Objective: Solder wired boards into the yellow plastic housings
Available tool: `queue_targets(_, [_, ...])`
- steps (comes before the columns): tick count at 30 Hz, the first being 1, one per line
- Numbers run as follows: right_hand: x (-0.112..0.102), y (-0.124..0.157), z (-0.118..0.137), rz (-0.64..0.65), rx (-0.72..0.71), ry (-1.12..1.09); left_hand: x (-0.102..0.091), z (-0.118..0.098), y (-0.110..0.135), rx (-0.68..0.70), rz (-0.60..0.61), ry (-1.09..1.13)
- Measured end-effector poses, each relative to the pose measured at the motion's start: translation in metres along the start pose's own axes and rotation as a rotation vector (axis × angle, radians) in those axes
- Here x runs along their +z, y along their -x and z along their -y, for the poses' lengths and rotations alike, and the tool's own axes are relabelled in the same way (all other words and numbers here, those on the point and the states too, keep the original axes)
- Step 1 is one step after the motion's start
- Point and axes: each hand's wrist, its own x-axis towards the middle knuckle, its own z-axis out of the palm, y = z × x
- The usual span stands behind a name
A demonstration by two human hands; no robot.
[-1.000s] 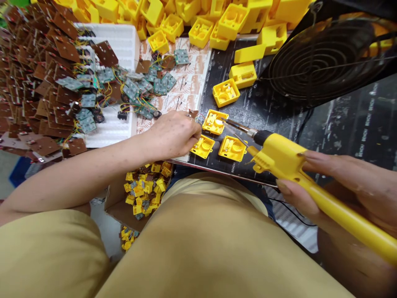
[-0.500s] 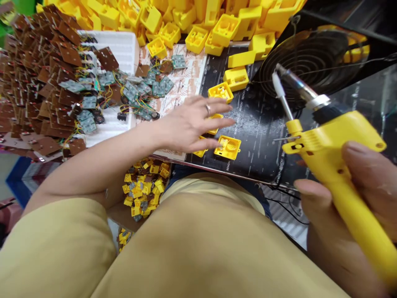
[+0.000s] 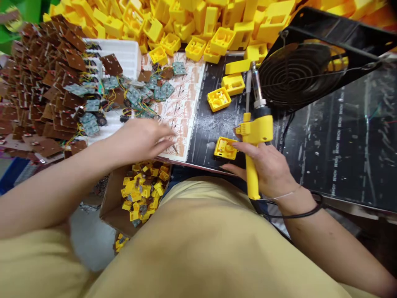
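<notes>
My right hand [image 3: 269, 169] grips a yellow soldering gun [image 3: 254, 131] with a metal tip and a white-ended feed tube, both pointing away from me. Its thumb overlaps the right edge of an open yellow plastic casing [image 3: 226, 148] near the bench's front edge; I cannot tell whether they touch. My left hand [image 3: 139, 138], slightly blurred, hovers over the printed sheet [image 3: 182, 103] with its fingers apart and nothing visible in them. Just beyond it lie green circuit boards with wires [image 3: 135, 95]. Two more yellow casings [image 3: 219, 99] sit farther back on the black bench top.
Brown circuit boards [image 3: 46, 91] are piled at left beside a white foam tray [image 3: 124, 54]. Yellow casings [image 3: 186, 25] are heaped along the back. A black fan [image 3: 297, 74] stands at right. Below the bench edge, a cardboard box [image 3: 113, 207] holds yellow pieces.
My left hand has moved left, off the casings; two that lay beneath it are gone from the bench. My right hand has brought the soldering gun left, beside the front casing.
</notes>
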Motion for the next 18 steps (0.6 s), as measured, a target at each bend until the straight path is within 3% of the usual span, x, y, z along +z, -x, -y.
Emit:
queue_targets(3, [0.007, 0.002, 0.004, 0.012, 0.053, -0.008, 0.017, -0.013, -0.08, -0.005, -0.191, 0.002])
queue_targets(6, [0.002, 0.007, 0.004, -0.005, 0.113, 0.014, 0.025, -0.027, -0.122, -0.036, -0.183, 0.003])
queue_targets(8, [-0.003, 0.01, 0.002, -0.012, 0.128, 0.023, 0.024, -0.036, -0.116, -0.083, -0.126, -0.081])
queue_targets(11, [-0.008, 0.011, -0.002, -0.021, 0.113, 0.015, 0.015, -0.047, -0.08, -0.187, -0.014, -0.225])
queue_targets(14, [-0.007, 0.006, -0.005, -0.011, 0.072, -0.015, 0.008, -0.049, -0.048, -0.243, 0.119, -0.137])
queue_targets(16, [-0.005, 0.002, -0.005, -0.001, 0.05, -0.038, 0.006, -0.04, -0.038, -0.152, 0.11, -0.003])
queue_targets(18, [-0.003, 0.001, -0.005, -0.001, 0.039, -0.056, 0.008, -0.027, -0.034, 0.064, 0.074, 0.084])
